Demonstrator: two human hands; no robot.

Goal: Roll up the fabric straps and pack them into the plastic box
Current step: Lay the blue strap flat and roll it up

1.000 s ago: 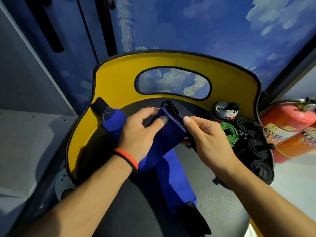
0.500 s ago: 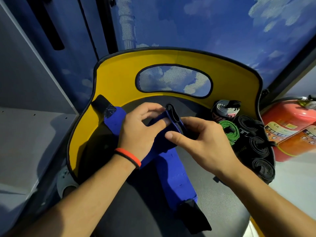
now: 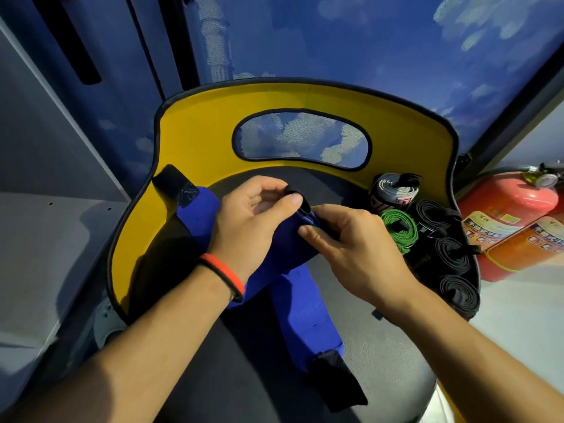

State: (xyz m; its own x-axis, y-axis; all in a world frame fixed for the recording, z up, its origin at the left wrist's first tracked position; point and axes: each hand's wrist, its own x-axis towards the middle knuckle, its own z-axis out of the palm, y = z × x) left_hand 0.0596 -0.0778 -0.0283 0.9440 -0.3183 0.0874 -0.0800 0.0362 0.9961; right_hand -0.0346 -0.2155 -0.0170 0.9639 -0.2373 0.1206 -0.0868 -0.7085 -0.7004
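Both hands are on the blue strap [image 3: 198, 206], over the middle of the chair seat [image 3: 381, 346]. The left hand [image 3: 256, 221] pinches the strap's rolled black tip [image 3: 294, 195] between thumb and forefinger. The right hand [image 3: 351, 248] curls round the blue fabric just beside it, thumb pressing on the cloth. The two hands are nearly touching.

The strap's long axis runs on a diagonal. It goes from the roll at the fingers, back under the left palm and out to the far left. There its black end tab [image 3: 172, 183] lies up against the left rim of the yellow backrest [image 3: 305, 99].

A second blue length [image 3: 305, 315] runs from below the hands toward the camera. It ends in another black tab [image 3: 335, 383] on the near part of the seat. I cannot tell whether the two lengths are one piece, because the hands cover the spot where they meet.

As for room, the backrest walls in the far side and the left. The right edge is crowded: a grey-and-pink roll [image 3: 393, 190], a green roll [image 3: 396, 228] just beside the right knuckles, and a line of black rolls [image 3: 451, 254] along the rim. Bare seat shows at near right, between the right forearm and the near tab.

Off the chair to the right lie fire extinguishers [image 3: 506, 215]. An orange wristband [image 3: 225, 270] sits on the left wrist.
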